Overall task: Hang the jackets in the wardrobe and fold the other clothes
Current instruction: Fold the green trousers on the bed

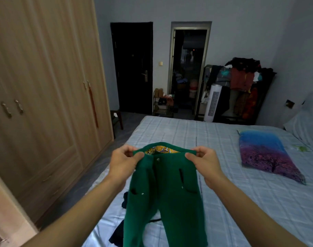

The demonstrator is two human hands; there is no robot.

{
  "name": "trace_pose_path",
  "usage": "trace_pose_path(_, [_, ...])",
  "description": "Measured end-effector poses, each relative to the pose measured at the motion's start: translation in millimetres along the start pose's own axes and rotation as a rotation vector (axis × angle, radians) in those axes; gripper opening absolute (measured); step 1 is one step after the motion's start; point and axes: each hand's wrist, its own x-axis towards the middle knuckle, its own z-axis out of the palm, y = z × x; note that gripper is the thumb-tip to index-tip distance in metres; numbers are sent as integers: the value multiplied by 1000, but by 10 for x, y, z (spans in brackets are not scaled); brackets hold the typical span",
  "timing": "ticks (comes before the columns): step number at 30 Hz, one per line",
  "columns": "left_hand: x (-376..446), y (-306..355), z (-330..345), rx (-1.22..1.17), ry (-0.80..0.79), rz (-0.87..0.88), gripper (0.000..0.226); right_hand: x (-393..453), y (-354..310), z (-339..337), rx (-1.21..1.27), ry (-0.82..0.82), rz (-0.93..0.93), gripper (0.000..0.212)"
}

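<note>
I hold up a pair of green trousers (166,196) with a yellow patterned lining above the bed (232,202). My left hand (122,161) pinches the left end of the waistband, and my right hand (203,162) pinches the right end. The legs hang down toward me. Dark clothes (119,234) lie on the bed partly hidden under the trousers. The wooden wardrobe (45,97) stands at the left with its doors closed.
A blue and purple pillow (266,154) lies on the right of the bed. A rack heaped with clothes (241,82) and a white tower appliance (212,102) stand by the far wall. A dark door (132,68), an open doorway and a small stool (117,118) are beyond the bed.
</note>
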Motion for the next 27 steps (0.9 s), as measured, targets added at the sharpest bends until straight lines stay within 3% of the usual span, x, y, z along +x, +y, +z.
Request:
trace_pose_path(10, [-449, -13, 490, 54, -143, 109, 5, -564, -136, 402, 89, -196, -156, 5])
trace_pose_path(13, [-462, 7, 450, 24, -205, 19, 22, -605, -99, 359, 90, -268, -138, 17])
trace_pose_path(16, [-506, -14, 401, 74, -311, 24, 30, -611, 4, 365, 5, -232, -138, 19])
trace_pose_path(20, [-405, -184, 164, 455, -207, 420, 20, -561, 78, 333, -42, -173, -118, 23])
trace_pose_path(23, [-235, -299, -109, 735, -163, 551, 60, -527, 25, 270, 58, -188, -127, 24])
trace_pose_path(25, [-128, -405, -244, 829, -178, 498, 100, -506, -67, 206, 121, -223, -169, 26])
trace_pose_path(27, [-60, -492, -301, 706, -205, 351, 126, -492, -176, 140, 168, -249, -219, 26])
